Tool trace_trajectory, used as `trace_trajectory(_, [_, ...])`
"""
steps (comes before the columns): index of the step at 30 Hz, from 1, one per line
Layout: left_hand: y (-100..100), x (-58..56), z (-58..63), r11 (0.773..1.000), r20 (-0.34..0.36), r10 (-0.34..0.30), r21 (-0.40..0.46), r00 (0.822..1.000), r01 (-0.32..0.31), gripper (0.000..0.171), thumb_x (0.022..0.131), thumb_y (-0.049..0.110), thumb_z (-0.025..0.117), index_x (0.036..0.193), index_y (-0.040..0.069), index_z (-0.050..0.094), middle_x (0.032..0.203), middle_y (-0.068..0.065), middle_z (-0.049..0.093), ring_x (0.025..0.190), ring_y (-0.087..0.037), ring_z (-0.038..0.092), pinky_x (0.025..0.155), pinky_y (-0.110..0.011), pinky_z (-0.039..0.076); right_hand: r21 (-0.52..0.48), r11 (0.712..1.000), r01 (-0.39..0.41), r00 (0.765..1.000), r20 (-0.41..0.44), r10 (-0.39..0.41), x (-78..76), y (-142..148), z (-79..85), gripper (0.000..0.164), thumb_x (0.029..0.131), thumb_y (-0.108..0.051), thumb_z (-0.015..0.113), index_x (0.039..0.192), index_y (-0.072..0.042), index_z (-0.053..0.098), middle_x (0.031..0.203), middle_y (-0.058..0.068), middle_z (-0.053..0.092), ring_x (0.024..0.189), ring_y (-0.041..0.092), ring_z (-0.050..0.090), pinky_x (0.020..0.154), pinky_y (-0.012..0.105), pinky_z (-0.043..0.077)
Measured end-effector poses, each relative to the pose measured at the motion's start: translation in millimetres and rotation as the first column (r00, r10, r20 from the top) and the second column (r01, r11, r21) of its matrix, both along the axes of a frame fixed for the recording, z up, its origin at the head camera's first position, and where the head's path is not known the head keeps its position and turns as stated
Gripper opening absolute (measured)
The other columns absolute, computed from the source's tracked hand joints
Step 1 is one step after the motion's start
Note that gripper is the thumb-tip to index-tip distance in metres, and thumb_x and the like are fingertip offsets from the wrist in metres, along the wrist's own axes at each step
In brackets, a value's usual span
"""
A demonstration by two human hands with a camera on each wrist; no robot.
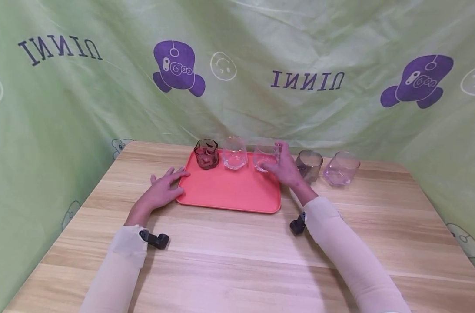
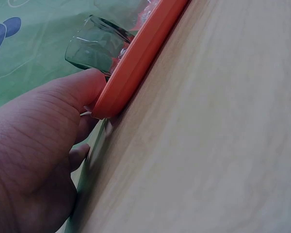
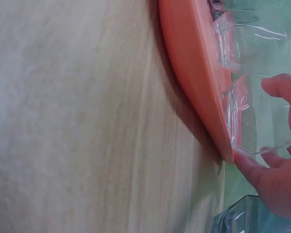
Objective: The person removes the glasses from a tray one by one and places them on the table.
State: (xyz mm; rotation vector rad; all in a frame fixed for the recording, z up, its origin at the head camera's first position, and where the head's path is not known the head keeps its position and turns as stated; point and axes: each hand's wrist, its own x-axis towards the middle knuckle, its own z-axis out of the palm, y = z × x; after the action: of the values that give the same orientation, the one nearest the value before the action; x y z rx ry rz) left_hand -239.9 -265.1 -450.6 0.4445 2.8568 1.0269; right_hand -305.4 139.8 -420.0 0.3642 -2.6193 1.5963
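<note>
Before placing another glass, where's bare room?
Free: the front of the red tray, before its three glasses; the table in front of the tray; the table right of the pale purple glass. Crowded: the tray's back edge, its left rim by the left hand, and its right, by the right hand and smoky glass.

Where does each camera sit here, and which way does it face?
Head: on the head, facing forward and down at table, tray and five glasses; sleeves, left hand and right hand show.
Left wrist: worn there, facing the tray's edge; only the left hand shows.
Right wrist: worn there, facing the tray and a clear glass; only the right hand shows.
Both wrist views share the tray.
</note>
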Motion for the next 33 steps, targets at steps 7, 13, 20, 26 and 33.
trace_trajectory(7, [-1,-0.5,-1.0,1.0,0.003,0.005,0.0,1.0,-0.005,0.058,0.095,0.017,0.062,0.152,0.013,0.051,0.167,-0.008,0.029,0.156,-0.038,0.004,0.108,-0.072,-0.022,-0.005,1.0,0.015,1.0,-0.006,-0.015,1.4,0,-0.4,0.085,0.087,-0.013,0.082,0.151,-0.004,0.026,0.147,0.028,0.043,0.134,0.045,0.046,0.109,0.056,0.041])
trace_trajectory(13, [-2,-1.5,-2.3,1.0,0.009,0.012,-0.005,1.0,-0.012,0.059,0.095,0.019,0.062,0.152,0.015,0.051,0.167,-0.005,0.028,0.156,-0.035,0.004,0.109,-0.07,-0.022,-0.012,1.0,0.006,1.0,-0.028,-0.007,2.0,-2,-2.2,0.085,0.086,-0.011,0.083,0.149,-0.002,0.027,0.145,0.03,0.044,0.133,0.043,0.047,0.109,0.054,0.042])
trace_trajectory(20, [-2,-2.3,-2.8,1.0,0.01,0.011,-0.003,1.0,-0.011,0.058,0.095,0.02,0.062,0.152,0.015,0.051,0.167,-0.005,0.029,0.156,-0.035,0.004,0.109,-0.07,-0.022,0.004,1.0,0.017,0.999,-0.049,-0.017,4.8,-4,-1.0,0.084,0.085,-0.011,0.084,0.148,-0.002,0.029,0.146,0.03,0.045,0.134,0.042,0.047,0.109,0.053,0.042])
trace_trajectory(26, [-3,-3.0,-2.2,1.0,0.014,0.012,0.0,1.0,-0.012,0.058,0.095,0.018,0.063,0.152,0.015,0.052,0.167,-0.003,0.028,0.156,-0.034,0.004,0.11,-0.068,-0.023,0.021,1.0,0.02,0.997,-0.07,-0.019,7.6,-5,2.5,0.084,0.085,-0.014,0.085,0.148,-0.004,0.03,0.147,0.029,0.045,0.135,0.042,0.046,0.109,0.054,0.041])
trace_trajectory(33, [-3,-3.3,-2.5,1.0,0.012,0.009,-0.002,1.0,-0.009,0.058,0.095,0.018,0.062,0.152,0.015,0.052,0.167,-0.004,0.028,0.156,-0.036,0.004,0.109,-0.069,-0.023,0.005,1.0,0.016,0.996,-0.083,-0.015,13.4,-6,17.0,0.087,0.085,-0.014,0.085,0.149,-0.001,0.029,0.142,0.028,0.046,0.129,0.043,0.05,0.104,0.053,0.046])
